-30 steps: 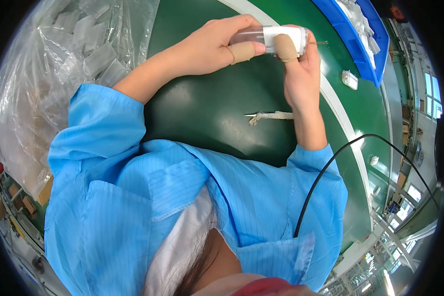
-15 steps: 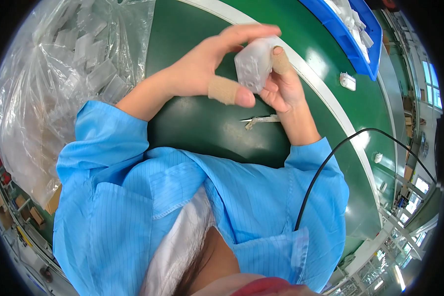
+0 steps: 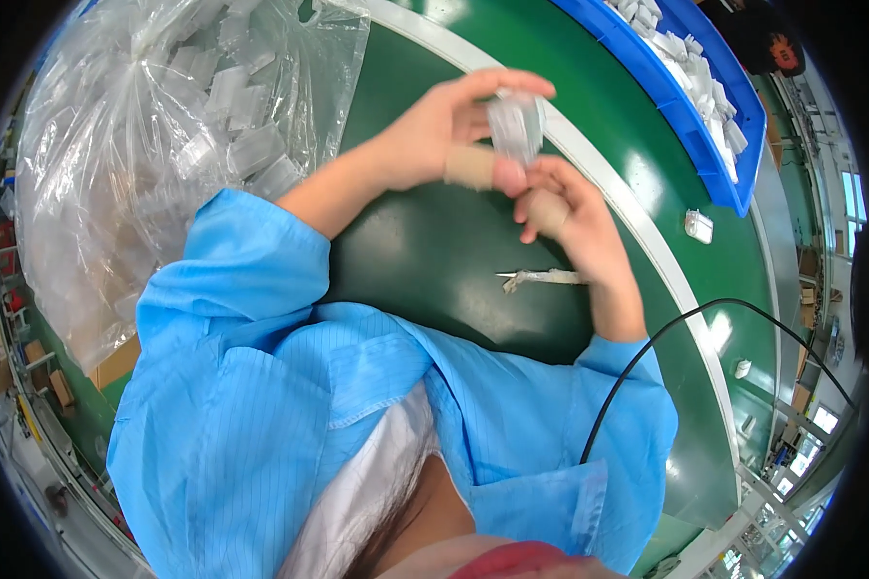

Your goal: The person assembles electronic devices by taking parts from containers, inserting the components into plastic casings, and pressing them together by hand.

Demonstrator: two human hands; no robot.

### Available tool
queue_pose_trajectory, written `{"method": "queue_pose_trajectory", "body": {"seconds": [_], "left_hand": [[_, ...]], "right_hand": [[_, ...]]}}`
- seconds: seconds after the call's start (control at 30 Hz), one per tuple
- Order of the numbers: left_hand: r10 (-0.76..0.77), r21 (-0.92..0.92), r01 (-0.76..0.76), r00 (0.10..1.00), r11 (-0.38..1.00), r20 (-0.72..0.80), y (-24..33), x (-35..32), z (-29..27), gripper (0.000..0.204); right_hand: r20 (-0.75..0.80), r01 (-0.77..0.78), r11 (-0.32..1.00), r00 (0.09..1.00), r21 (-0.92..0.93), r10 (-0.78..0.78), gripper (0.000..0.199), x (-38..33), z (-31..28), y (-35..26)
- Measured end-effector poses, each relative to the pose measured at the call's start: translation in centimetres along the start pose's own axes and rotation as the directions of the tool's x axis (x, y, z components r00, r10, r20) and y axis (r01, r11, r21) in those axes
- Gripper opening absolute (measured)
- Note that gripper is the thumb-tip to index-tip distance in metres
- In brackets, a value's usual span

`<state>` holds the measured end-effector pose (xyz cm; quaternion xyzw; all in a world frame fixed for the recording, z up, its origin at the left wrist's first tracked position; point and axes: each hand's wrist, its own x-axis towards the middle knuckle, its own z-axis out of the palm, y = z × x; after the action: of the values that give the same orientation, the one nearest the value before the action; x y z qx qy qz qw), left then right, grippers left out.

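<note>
My left hand [image 3: 444, 135] holds a small clear plastic case [image 3: 515, 125] between thumb and fingers, above the green work surface [image 3: 434, 261]. A tan bandage wraps the left thumb. My right hand [image 3: 570, 217] sits just below the case, its bandaged fingertip close to the case's lower edge; whether it grips the case I cannot tell. A thin pale strip of scrap [image 3: 541, 279] lies on the green surface under my right wrist. Both arms wear blue smock sleeves.
A large clear bag [image 3: 164, 145] full of clear plastic cases lies at the left. A blue bin [image 3: 719, 169] with several white parts stands at the upper right. A small white part [image 3: 697, 226] lies beside the white belt edge. A black cable [image 3: 666, 338] curves at the right.
Both hands have drawn nearer to me and lowered. The white piece seen a second ago gave way to a clear case, now held mostly by my left hand while the right fingers loosened below.
</note>
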<state>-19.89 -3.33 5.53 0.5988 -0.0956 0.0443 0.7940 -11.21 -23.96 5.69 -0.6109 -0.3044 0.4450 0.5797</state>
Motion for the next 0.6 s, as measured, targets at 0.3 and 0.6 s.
{"method": "queue_pose_trajectory", "body": {"seconds": [0.3, 0.6], "left_hand": [[-0.139, -0.001, 0.139, 0.990, 0.990, -0.019, -1.3, 1.5, -1.2, 0.066], [-0.109, 0.187, 0.128, 0.988, 0.974, -0.110, -1.7, 1.0, -0.2, 0.062]], "right_hand": [[0.123, 0.235, 0.391, 0.949, -0.890, -0.289, 0.014, -6.2, 1.2, 0.8], [-0.227, 0.028, 0.839, 0.957, -0.543, -0.179, 0.014, -4.5, -0.7, -0.4]]}}
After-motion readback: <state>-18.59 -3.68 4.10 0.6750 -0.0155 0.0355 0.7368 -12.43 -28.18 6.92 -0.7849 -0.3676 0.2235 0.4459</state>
